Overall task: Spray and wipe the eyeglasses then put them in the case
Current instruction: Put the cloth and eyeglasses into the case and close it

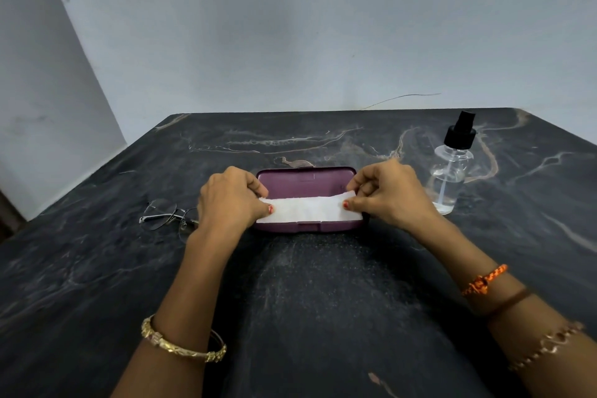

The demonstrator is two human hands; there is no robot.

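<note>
1. One pair of thin, metal-framed eyeglasses (168, 215) lies on the dark, marble-patterned stone table (97, 268), at the left of the group. It sits outside the case, just beside the left hand, which partly covers its right side.
2. One left hand (229, 200) holds the left end of the cloth, pinching it between thumb and curled fingers. The forearm behind it wears one gold bangle (182, 341).
3. One purple, rounded-rectangular plastic eyeglass case (305, 184) sits in the middle of the table with its long side across the view. Whether it lies open or closed cannot be told, since the cloth covers much of it; no glasses show in it.
4. One white, rectangular cleaning cloth (307, 210) is stretched flat between the two hands, across the near part of the case.
5. One right hand (387, 195) pinches the right end of the cloth, thumb against curled fingers. Its forearm carries one orange braided thread band (484, 279), one brown band (508, 302) and one gold chain bracelet (546, 347).
6. One clear, round spray bottle (450, 171) with a black pump top stands upright at the right, near the right hand but not touching it. Clear liquid shows in its lower part, and a thin tube runs down inside.
</note>
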